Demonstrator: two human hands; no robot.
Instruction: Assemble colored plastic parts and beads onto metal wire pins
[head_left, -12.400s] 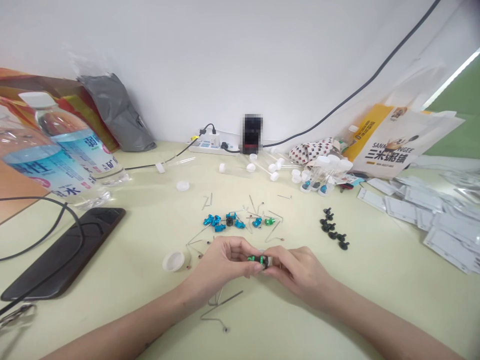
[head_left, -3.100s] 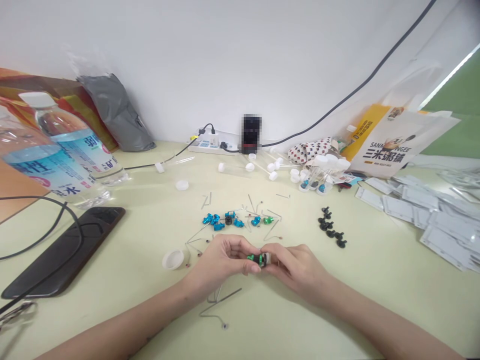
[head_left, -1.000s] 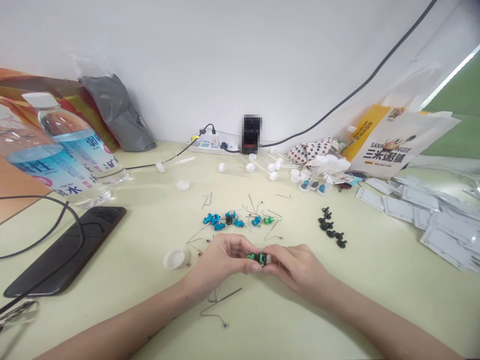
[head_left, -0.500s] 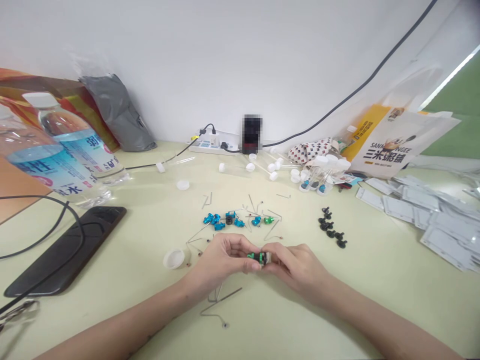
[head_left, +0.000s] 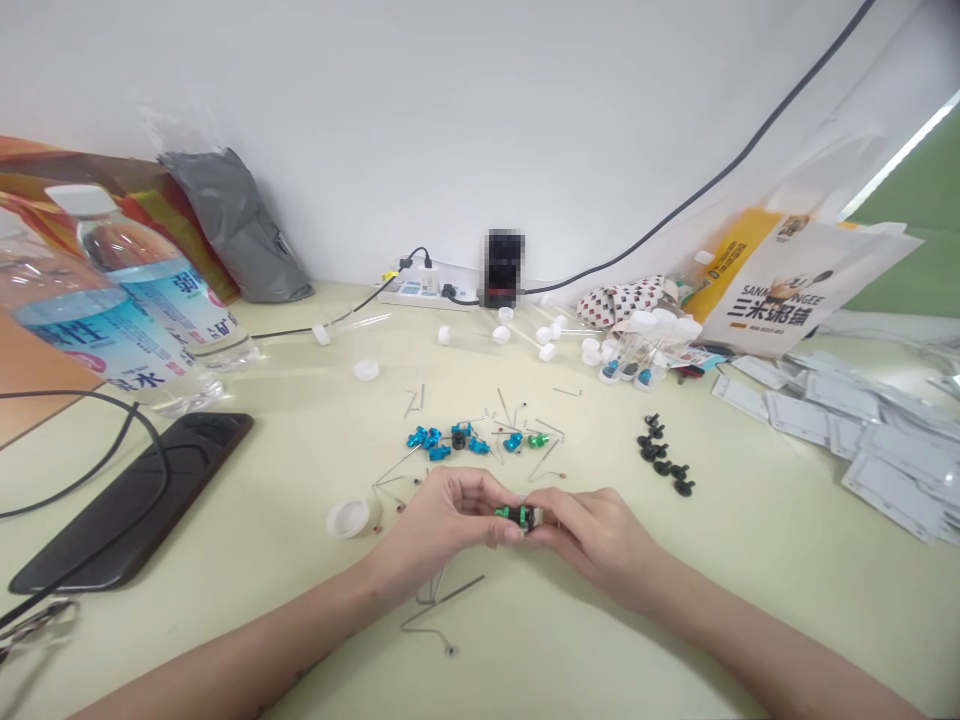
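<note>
Between my two hands is a small green-and-black part, held just above the table. My left hand is closed around its left end, with the thumb along the near side. With thumb and forefinger pinched, my right hand grips the right end, where a pale translucent edge shows; the fingers hide the rest. Beyond the hands lie several blue metal parts, a green part and thin bent rods. A white round cap lies left of my left hand.
Black screw-like knobs lie to the right, near white cards. Clear capped tubes and a power strip sit at the back. A phone, a cable and water bottles occupy the left; a paper bag stands back right.
The fingers of my right hand have shifted very slightly at the part's right end. Everything else looks the same.
</note>
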